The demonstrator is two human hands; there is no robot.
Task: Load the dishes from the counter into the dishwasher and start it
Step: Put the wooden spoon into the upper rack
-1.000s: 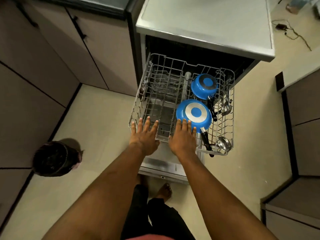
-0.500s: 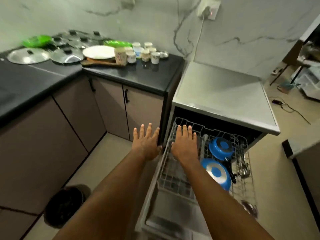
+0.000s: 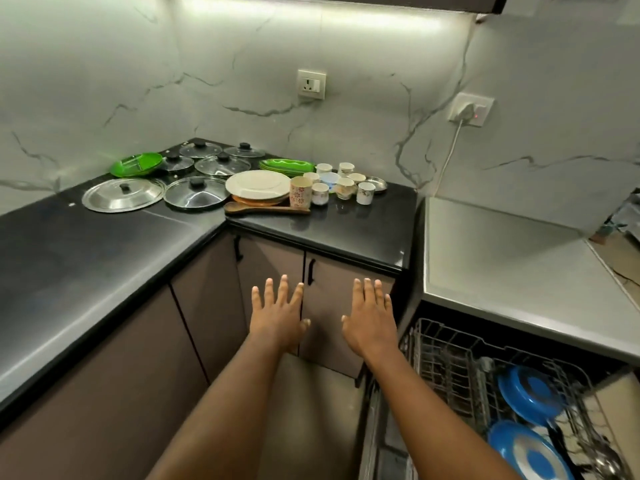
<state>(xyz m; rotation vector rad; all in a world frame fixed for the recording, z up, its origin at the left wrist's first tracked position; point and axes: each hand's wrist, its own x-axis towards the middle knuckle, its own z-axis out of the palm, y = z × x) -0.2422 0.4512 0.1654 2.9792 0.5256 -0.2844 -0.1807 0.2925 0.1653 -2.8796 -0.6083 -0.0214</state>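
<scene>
Two hands hover empty: left hand point(image 3: 277, 320) and right hand point(image 3: 370, 323), fingers point(image 3: 283, 289) spread straight, near the dishwasher rack point(image 3: 450, 368)

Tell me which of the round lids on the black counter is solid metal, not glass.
The large shiny steel lid with a black knob, leftmost of the group. The five other lids are clear glass with black knobs.

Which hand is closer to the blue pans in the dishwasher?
The right hand. It hovers just left of the rack holding the blue pans; the left hand is farther left, in front of the cabinet doors.
</scene>
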